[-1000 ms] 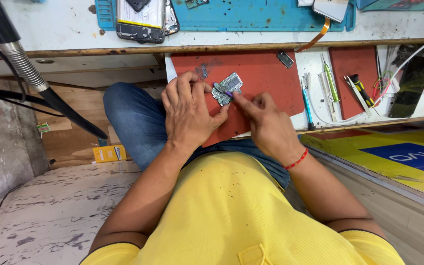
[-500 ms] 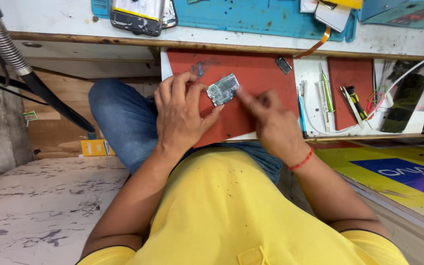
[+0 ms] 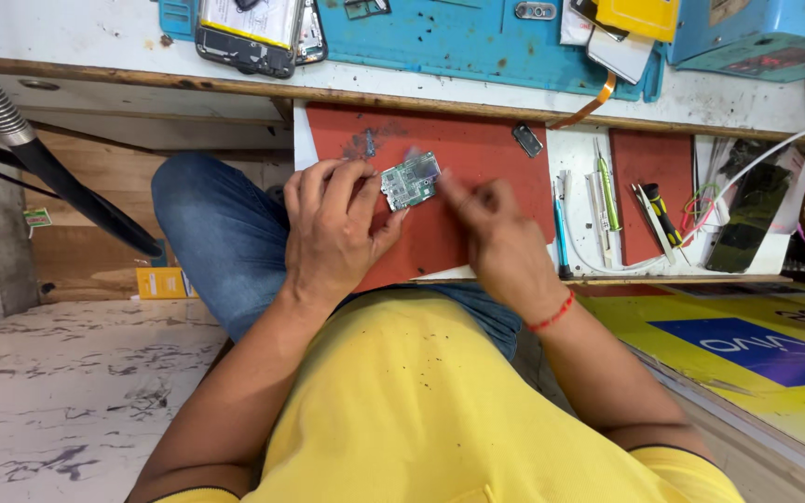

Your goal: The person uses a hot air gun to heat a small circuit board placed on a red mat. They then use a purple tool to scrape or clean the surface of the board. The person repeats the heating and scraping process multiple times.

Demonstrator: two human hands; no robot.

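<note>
Circuit board (image 3: 411, 181), small and greenish w/ metal shields, sits up at the left hand's (image 3: 333, 233) fingertips, over the red mat (image 3: 477, 158). Left thumb and forefinger pinch it by its near-left edge, other fingers curled loosely behind; grip looks firm but light, board tilted a bit off the mat. Right hand (image 3: 500, 237) comes in from the other side, forefinger (image 3: 449, 189) stretched out, tip at the board's right edge, touching or just about; it's blurred, so can't tell if it pinches anything or holds a tool. Rest of that hand's fingers look half-folded.

To do this bit well, I'd say: keep the left pinch on the bare edges only, not on the components, and brace the wrist on the mat so the board doesn't wobble while the right finger works at it. Short, gentle strokes; no prying force on such a thin board.

Around the fingers: beyond the right fingertip lies a small grey metal part (image 3: 527, 140) on the mat. Right of the right hand, tweezers and a green-handled tool (image 3: 607, 191) lie in a row, then a yellow-black screwdriver (image 3: 661, 212) on a second red pad. Past both hands, up top, a blue work mat (image 3: 458, 42) and a phone w/ its back off (image 3: 249, 33).
</note>
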